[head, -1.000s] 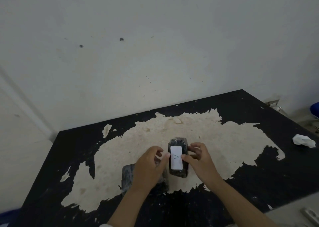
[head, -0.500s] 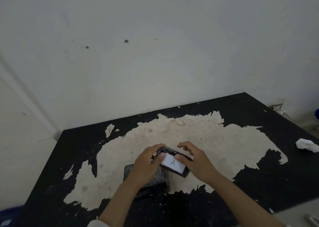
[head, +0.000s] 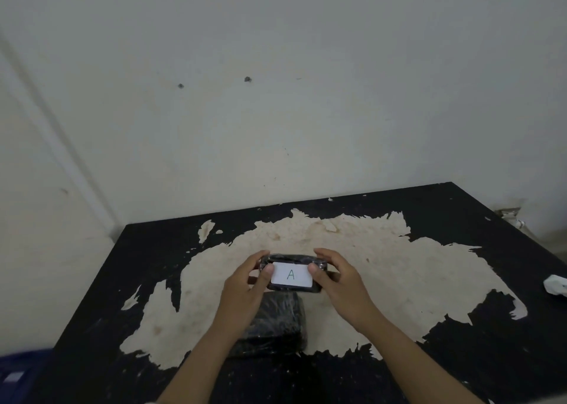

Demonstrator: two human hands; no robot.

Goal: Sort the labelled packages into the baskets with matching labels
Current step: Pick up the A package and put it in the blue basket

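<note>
A small black plastic-wrapped package (head: 291, 273) with a white label reading "A" is held above the table, its label turned level and facing me. My left hand (head: 245, 287) grips its left end and my right hand (head: 340, 284) grips its right end, thumbs on the label's edges. A second, larger black wrapped package (head: 276, 324) lies on the table just below, partly hidden by my left forearm; no label shows on it.
The black table (head: 460, 219) has a large worn beige patch in the middle and stands against a white wall. A crumpled white object (head: 557, 288) lies at the right edge. Part of a blue basket (head: 18, 376) shows at lower left, beside the table.
The labelled package was turned from upright to sideways and lifted between both hands. My left hand came off the larger package, which stayed on the table.
</note>
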